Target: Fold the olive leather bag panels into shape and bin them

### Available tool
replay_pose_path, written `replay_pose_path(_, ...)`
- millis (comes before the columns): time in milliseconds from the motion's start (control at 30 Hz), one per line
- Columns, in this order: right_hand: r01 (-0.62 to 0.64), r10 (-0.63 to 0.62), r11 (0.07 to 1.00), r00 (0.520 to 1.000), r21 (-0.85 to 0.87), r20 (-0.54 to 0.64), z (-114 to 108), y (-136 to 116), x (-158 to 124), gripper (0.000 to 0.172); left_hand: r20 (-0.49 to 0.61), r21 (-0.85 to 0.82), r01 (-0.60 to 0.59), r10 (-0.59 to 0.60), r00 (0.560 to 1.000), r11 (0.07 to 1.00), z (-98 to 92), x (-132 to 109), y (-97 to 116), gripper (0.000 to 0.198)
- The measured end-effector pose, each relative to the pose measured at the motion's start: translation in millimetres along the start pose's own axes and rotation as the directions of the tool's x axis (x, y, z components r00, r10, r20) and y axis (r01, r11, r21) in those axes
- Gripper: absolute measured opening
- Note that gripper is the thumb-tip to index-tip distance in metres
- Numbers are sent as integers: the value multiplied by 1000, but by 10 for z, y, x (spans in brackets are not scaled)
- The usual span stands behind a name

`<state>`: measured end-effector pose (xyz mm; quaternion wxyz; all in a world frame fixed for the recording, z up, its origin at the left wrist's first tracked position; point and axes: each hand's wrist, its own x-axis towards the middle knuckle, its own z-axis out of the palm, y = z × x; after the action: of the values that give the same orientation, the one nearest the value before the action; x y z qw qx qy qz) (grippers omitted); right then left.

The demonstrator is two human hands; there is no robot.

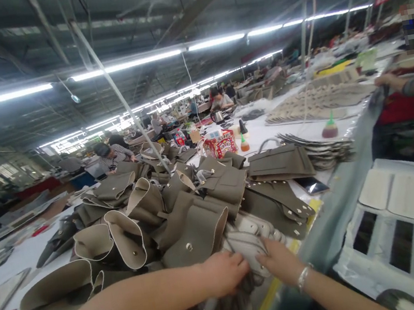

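Observation:
At the table's near edge lies a bunch of pale grey leather pieces (247, 248), rounded at the ends and fitted with small metal studs. My left hand (226, 273) is closed at their left side, its fingers curled and the tips partly hidden. From the right, my right hand (281, 262) pinches the edge of the same pieces, a bracelet on its wrist. Just beyond my left hand rests an olive-grey leather bag body (192, 236) with a metal clasp. A dark leather panel (274, 207) with a row of pale spots lies past my right hand.
Many open bag bodies (126, 238) crowd the left. Stacked dark panels (318, 150), glue bottles (329, 128) and a red patterned box (221, 145) stand farther back. A white rack (411, 227) is at right, near another person's hand (392, 81). A slanted pole (119, 95) rises from the table.

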<state>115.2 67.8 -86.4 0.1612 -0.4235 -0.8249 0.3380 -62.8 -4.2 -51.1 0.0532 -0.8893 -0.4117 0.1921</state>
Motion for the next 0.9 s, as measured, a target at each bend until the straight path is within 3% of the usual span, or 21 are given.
replay_pose_path(133,-29,27,992,999,127,21,-140,147,52,38,32,-198,84,-79,996,977,-88,76,-81,69)
replay_pose_path(267,-54,44,924,998,378,33,112,194,-26,41,75,-406,180,-163,984,896,-93,-36,-285,88)
replay_pose_path(367,-175,144,880,984,442,103,308,173,-115,36,180,-406,346,-297,938,846,-73,-159,-440,89)
replay_pose_path(467,-139,118,890,990,435,74,320,146,-192,39,212,-370,410,-354,911,834,-81,-194,-472,79)
replay_pose_path(567,-56,84,947,993,316,-77,162,120,-231,37,101,-400,351,-340,935,847,-131,-103,-395,52)
replay_pose_path(667,-40,63,978,992,205,-108,-5,62,-227,34,6,-440,323,-357,934,838,-198,51,-315,39)
replay_pose_path(733,-55,77,971,993,231,-91,-54,11,-197,32,-35,-452,293,-345,938,842,-227,133,-290,40)
replay_pose_path(833,-161,180,925,983,344,-23,-40,-30,-104,37,-164,-468,156,-258,952,870,-210,175,-282,54)
replay_pose_path(900,-253,265,876,964,411,29,-26,-18,-34,40,-272,-464,92,-241,932,881,-157,155,-272,63)
